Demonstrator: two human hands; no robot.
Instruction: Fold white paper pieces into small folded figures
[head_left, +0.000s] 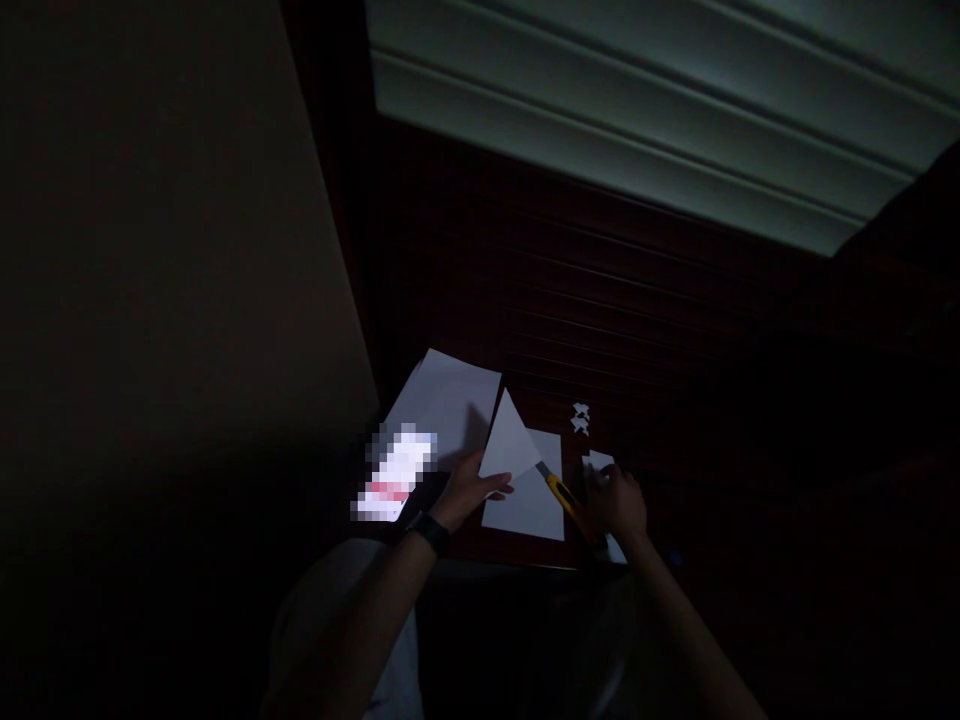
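Observation:
A white paper triangle, its point upward, is pinched between the thumb and fingers of my left hand. Beneath it lies a white sheet. The yellow utility knife slants across this sheet's right side, its grey blade end close to the triangle's lower right corner. My right hand has curled fingers over a white paper piece, right beside the knife's dark rear part. What those fingers hold is too dark to make out.
Several small paper cutouts lie farther back on the dark red table. Larger white sheets rest at the left, with a lit, pixelated phone-like screen in front. A wall borders the left; pale slats rise behind.

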